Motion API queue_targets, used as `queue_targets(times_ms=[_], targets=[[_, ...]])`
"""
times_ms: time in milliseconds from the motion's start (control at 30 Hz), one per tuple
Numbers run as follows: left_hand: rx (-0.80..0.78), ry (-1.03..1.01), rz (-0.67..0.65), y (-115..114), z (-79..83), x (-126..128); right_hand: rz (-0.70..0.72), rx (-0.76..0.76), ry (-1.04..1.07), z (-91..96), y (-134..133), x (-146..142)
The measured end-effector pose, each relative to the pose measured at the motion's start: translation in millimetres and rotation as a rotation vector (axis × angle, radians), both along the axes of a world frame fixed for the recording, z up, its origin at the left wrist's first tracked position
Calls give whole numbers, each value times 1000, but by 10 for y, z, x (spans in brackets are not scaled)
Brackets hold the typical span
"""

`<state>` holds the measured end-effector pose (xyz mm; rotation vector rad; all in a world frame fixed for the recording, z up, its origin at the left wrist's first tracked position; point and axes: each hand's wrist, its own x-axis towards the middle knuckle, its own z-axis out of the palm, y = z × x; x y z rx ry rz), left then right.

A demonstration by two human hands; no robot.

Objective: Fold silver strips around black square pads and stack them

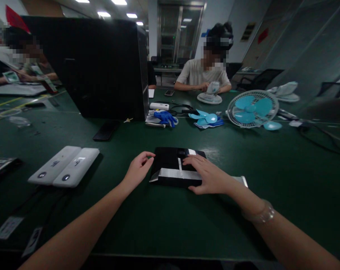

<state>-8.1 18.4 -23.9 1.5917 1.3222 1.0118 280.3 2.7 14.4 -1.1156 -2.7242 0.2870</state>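
A flat black case-like object (165,159) lies on the green table in front of me, with a silver-grey band along its near side and a narrow pale strip across it. Its exact kind I cannot make out. My left hand (138,167) is at its left edge, thumb and forefinger apart and nothing visible between them. Over its right part rests my right hand (207,172), fingers spread and palm down, covering that end. A pale piece with a white end (243,181) shows beyond my right wrist, partly hidden.
Two white power banks (77,167) with cables lie left. A dark phone (105,130) and a large black box (102,67) stand beyond. Blue gloves (165,117), blue fan blades (205,117) and a caged fan (250,108) are farther back. A person (198,71) handles a fan part opposite.
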Motion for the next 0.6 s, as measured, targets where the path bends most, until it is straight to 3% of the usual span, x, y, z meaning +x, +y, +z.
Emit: queue_targets(times_ms=[367, 467, 600], targets=[[-15, 9, -25, 12, -8, -29, -111, 174, -134, 35, 82, 1], [-29, -17, -36, 16, -11, -37, -278, 225, -207, -19, 265, 223], [-57, -23, -59, 4, 13, -43, -592, 156, -294, -102, 579, 751]])
